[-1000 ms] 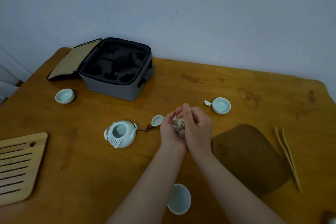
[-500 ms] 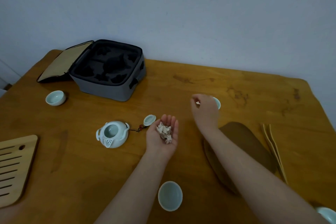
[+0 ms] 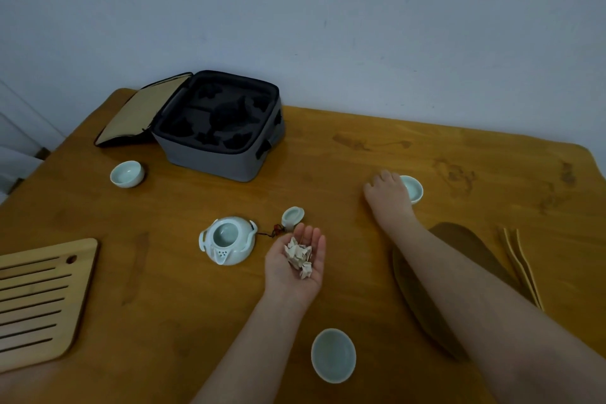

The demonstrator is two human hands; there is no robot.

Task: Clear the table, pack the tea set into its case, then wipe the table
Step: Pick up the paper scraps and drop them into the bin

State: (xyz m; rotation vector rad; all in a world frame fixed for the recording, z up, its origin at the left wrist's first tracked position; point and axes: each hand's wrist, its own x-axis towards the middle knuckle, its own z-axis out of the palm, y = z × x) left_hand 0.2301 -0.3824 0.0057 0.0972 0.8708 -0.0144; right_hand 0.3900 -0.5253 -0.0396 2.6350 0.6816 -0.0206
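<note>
A: From the head camera, where does the teapot (image 3: 227, 239) stand?

B: Near the middle of the wooden table (image 3: 360, 147), uncovered, spout towards the person. Its lid (image 3: 292, 216) lies just right of it and a little further back, joined to the pot by a dark cord with beads.

A: And the hands?

B: The left hand (image 3: 295, 267) is just right of the teapot, palm up, fingers straight and close together. It carries a small heap of pale paper scraps (image 3: 299, 256). The right hand (image 3: 388, 193) is further right of the teapot and further back, palm down on the table, its fingers bent towards the wood. It lies against a small cup (image 3: 414, 188). I cannot tell whether its fingers pinch anything.

A: The case?

B: The grey case (image 3: 223, 154) sits behind the teapot, near the wall. Its flap is folded out flat to the left, and the dark foam slots inside hold nothing.

A: Other cups?

B: One cup (image 3: 127, 174) stands left of the teapot and further back. Another cup (image 3: 333, 355) stands nearer the person, to the teapot's right, between the two forearms.

A: Anything else?

B: A slatted wooden tray (image 3: 42, 302) lies far left of the teapot at the table's edge. Far right of the teapot lies a brown cloth (image 3: 465, 246), crossed by the right forearm. Just beyond the cloth are bamboo tongs (image 3: 519, 259).
</note>
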